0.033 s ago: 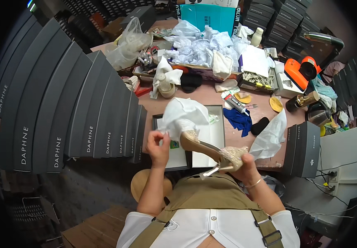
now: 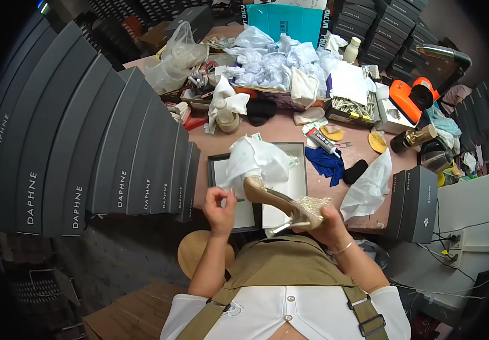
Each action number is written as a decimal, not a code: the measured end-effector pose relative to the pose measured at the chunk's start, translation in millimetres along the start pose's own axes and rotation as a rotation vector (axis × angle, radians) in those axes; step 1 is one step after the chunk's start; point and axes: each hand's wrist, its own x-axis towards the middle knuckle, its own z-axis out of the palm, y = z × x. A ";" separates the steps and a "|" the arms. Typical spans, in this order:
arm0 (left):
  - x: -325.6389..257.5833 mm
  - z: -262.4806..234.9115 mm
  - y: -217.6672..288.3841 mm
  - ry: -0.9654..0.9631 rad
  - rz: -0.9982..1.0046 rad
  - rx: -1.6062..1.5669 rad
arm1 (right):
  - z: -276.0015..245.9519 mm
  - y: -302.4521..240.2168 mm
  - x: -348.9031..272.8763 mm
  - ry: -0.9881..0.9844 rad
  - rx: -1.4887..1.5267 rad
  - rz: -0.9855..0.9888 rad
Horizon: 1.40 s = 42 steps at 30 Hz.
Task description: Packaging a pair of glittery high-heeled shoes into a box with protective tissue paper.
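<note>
A glittery beige high-heeled shoe (image 2: 278, 199) is tilted above an open shoebox, sole partly facing me. My right hand (image 2: 330, 228) is closed around its glittery end, near the thin pale heel (image 2: 282, 228). White tissue paper (image 2: 260, 161) drapes over the other end and hides part of it. At the lower left corner of that paper, my left hand (image 2: 220, 211) pinches with thumb and forefinger; the pinched edge is hard to make out. The dark-rimmed shoebox (image 2: 305, 167) lies beneath, its white inside partly covered.
Tall stacks of dark shoeboxes (image 2: 108, 136) wall off the left; more boxes (image 2: 417, 207) stand at the right. A glue tube (image 2: 324, 141), blue cloth (image 2: 325, 165) and loose tissue sheet (image 2: 369, 184) lie right of the shoebox. Behind are a bottle (image 2: 227, 118) and crumpled paper (image 2: 278, 62).
The shoe and my right hand have shifted slightly left, and the heel has turned a little. The tissue paper has changed shape. My left hand has moved slightly down and right.
</note>
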 end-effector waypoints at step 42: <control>-51.1 71.2 86.8 -0.902 0.357 -0.235 | -30.1 50.0 36.9 0.444 -1.493 -0.791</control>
